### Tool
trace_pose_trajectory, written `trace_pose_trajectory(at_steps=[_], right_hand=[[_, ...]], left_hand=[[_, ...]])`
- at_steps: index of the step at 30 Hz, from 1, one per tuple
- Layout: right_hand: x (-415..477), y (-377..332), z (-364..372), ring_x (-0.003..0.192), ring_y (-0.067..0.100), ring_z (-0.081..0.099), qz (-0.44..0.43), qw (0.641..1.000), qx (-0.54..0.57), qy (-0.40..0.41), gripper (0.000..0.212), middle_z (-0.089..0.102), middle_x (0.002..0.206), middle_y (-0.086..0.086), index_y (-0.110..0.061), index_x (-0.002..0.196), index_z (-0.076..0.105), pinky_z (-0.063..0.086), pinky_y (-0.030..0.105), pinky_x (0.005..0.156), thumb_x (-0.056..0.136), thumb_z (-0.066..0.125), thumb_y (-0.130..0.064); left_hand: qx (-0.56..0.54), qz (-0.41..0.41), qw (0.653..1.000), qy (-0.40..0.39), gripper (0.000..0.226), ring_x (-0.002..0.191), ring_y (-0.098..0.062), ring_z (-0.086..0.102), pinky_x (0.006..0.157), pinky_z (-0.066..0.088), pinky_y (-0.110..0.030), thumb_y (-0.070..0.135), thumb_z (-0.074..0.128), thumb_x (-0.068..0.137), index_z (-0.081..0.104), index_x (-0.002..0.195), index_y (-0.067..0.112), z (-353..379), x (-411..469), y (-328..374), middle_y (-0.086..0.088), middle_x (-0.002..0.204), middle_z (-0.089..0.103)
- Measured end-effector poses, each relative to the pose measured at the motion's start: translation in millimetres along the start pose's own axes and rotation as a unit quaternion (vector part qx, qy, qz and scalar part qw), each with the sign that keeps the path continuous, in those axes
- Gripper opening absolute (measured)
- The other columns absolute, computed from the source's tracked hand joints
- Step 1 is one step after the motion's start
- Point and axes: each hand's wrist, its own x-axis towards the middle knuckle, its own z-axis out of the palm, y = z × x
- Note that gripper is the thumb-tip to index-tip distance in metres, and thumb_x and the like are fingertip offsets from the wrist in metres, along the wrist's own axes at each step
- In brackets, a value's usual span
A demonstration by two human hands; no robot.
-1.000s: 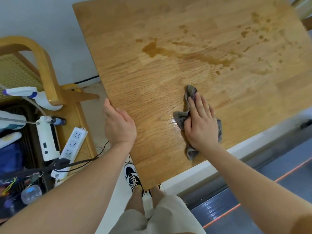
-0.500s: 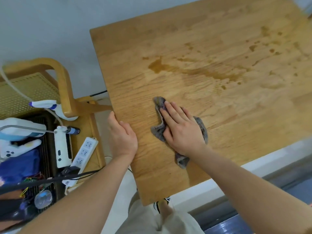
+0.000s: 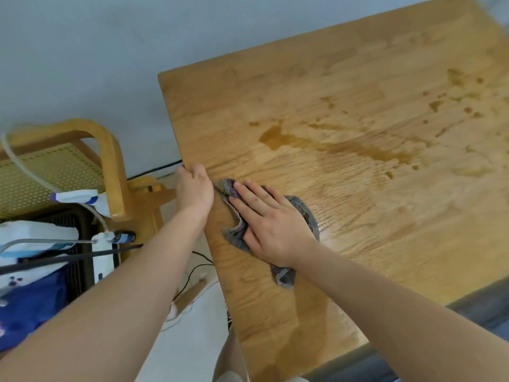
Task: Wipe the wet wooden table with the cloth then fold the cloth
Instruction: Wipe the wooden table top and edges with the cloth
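Note:
The wooden table fills the right of the head view. A brown wet streak runs across its middle, with scattered drops toward the far right. A crumpled grey cloth lies near the table's left edge. My right hand presses flat on it with straight, spread fingers. My left hand grips the table's left edge, fingers curled over it, right beside the cloth's far corner.
Left of the table stands a wooden chair with a perforated seat. Below it a black basket holds a white spray bottle, white devices and blue fabric. Cables lie on the white floor under the table's edge.
My right hand has slid the cloth leftward across the table to its left edge. My left hand has stayed on the edge. The view has shifted, so the table appears further right.

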Motion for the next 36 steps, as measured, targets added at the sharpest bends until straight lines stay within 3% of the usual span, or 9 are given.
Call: trace_pose_trajectory(at_steps=[4, 8, 12, 19, 23, 27, 31, 36], right_hand=[[45, 5, -1, 0.146, 0.026, 0.028, 0.038, 0.999, 0.0, 0.005, 0.059, 0.035, 0.155, 0.011, -0.01, 0.143, 0.046, 0.023, 0.045, 0.119, 0.09, 0.036, -0.034], [81, 8, 0, 0.147, 0.024, 0.025, 0.057, 0.998, -0.009, 0.009, 0.06, 0.032, 0.157, 0.009, -0.013, 0.146, 0.043, 0.017, 0.043, 0.119, 0.092, 0.033, -0.037], [113, 11, -3, 0.146, 0.024, 0.025, 0.069, 0.998, -0.011, 0.009, 0.058, 0.032, 0.157, 0.008, -0.017, 0.146, 0.043, 0.017, 0.043, 0.118, 0.093, 0.031, -0.036], [140, 15, -8, 0.149, 0.021, 0.017, 0.11, 0.994, 0.005, -0.003, 0.062, 0.027, 0.16, 0.004, -0.02, 0.149, 0.036, 0.017, 0.046, 0.119, 0.091, 0.017, -0.032], [79, 6, -12, 0.15, 0.021, 0.013, 0.095, 0.995, 0.023, 0.002, 0.061, 0.022, 0.161, 0.003, -0.03, 0.152, 0.028, 0.014, 0.049, 0.119, 0.091, 0.029, -0.021], [61, 12, -8, 0.148, 0.023, 0.022, 0.082, 0.997, 0.004, -0.001, 0.055, 0.032, 0.157, 0.006, -0.019, 0.144, 0.044, 0.02, 0.055, 0.117, 0.09, 0.036, -0.02], [104, 20, -3, 0.143, 0.025, 0.033, 0.081, 0.996, -0.022, 0.001, 0.051, 0.04, 0.153, 0.01, -0.01, 0.14, 0.049, 0.025, 0.049, 0.116, 0.095, 0.036, -0.029], [179, 32, -10, 0.149, 0.025, 0.013, 0.123, 0.991, -0.036, -0.033, 0.06, 0.017, 0.162, 0.011, -0.009, 0.152, 0.027, 0.01, 0.047, 0.12, 0.101, 0.022, -0.041]], left_hand=[[0.029, 0.012, 0.999, 0.044, 0.045, 0.097, -0.02, 0.043, 0.081, 0.026, -0.028, 0.036, 0.024, 0.101, 0.042, 0.128, 0.005, 3, 33, 11, -0.007, 0.111, 0.047], [0.08, 0.022, 0.993, 0.089, 0.043, 0.105, -0.036, 0.054, 0.074, 0.028, -0.032, 0.037, 0.024, 0.102, 0.043, 0.12, 0.002, 9, 41, 12, -0.02, 0.118, 0.056], [0.117, 0.045, 0.985, 0.116, 0.041, 0.099, -0.041, 0.056, 0.069, 0.031, -0.036, 0.035, 0.024, 0.103, 0.045, 0.113, 0.001, 9, 40, 12, -0.024, 0.113, 0.06], [0.135, 0.042, 0.981, 0.13, 0.04, 0.095, -0.039, 0.058, 0.065, 0.029, -0.034, 0.033, 0.022, 0.103, 0.047, 0.11, 0.002, 10, 36, 14, -0.023, 0.107, 0.061], [0.129, 0.042, 0.983, 0.126, 0.039, 0.098, -0.039, 0.058, 0.066, 0.029, -0.033, 0.033, 0.022, 0.103, 0.047, 0.113, 0.005, 9, 28, 16, -0.02, 0.111, 0.061], [0.144, 0.021, 0.982, 0.121, 0.039, 0.097, -0.038, 0.058, 0.065, 0.029, -0.033, 0.035, 0.021, 0.103, 0.046, 0.113, 0.008, 7, 30, 20, -0.017, 0.11, 0.061], [0.141, 0.038, 0.98, 0.133, 0.037, 0.089, -0.039, 0.06, 0.061, 0.03, -0.034, 0.035, 0.022, 0.102, 0.045, 0.111, 0.007, 9, 33, 18, -0.018, 0.103, 0.063], [0.149, 0.045, 0.977, 0.148, 0.036, 0.072, -0.032, 0.055, 0.053, 0.027, -0.033, 0.034, 0.022, 0.102, 0.046, 0.103, 0.008, 9, 35, 13, -0.013, 0.089, 0.062]])
